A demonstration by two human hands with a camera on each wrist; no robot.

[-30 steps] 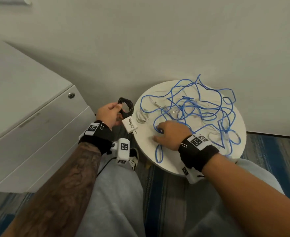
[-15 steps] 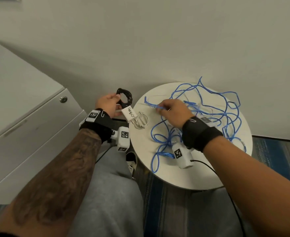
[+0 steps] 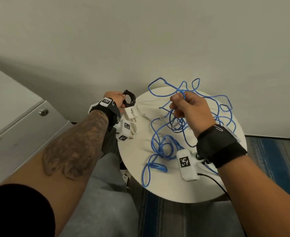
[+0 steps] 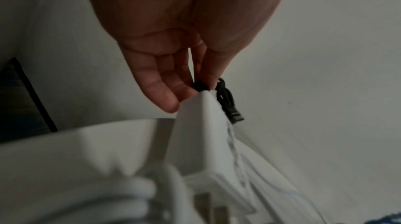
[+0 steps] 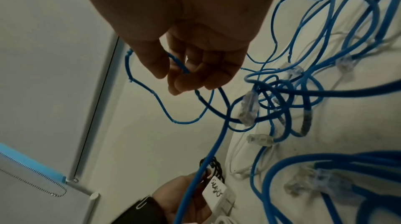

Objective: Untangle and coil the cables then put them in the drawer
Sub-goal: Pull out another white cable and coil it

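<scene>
I'm watching the head view and the right hand [image 3: 186, 106] is gripping a strand of the blue cable [image 3: 159, 146] up at the centre right of the frame, fingers curled around it, lifting a few loops off the round white surface [image 3: 175, 190]. The wrist view is showing the same thing: the right hand [image 5: 190, 66] is pinching one thin blue strand [image 5: 152, 90] while the rest of the tangle is sprawling over the surface to the right, clear plugs [image 5: 249, 107] mixed in.

The left hand [image 3: 116, 99] is sitting just left of centre, at the left edge of the surface, its grip clenched on a small coiled black cable [image 3: 129, 100]. A white charger block [image 3: 131, 113] with scribbled writing is hanging right below that hand; from the left wrist view the fingers [image 4: 165, 90] are looking like they're touching its top too, but it's blurry so I can't say for sure. A thin white cable [image 3: 144, 110] is lying on the surface between the two hands.

The grey drawer cabinet [image 3: 21, 127] is sitting at the left of the frame, its drawers closed, lock [image 3: 43, 112] showing.
</scene>
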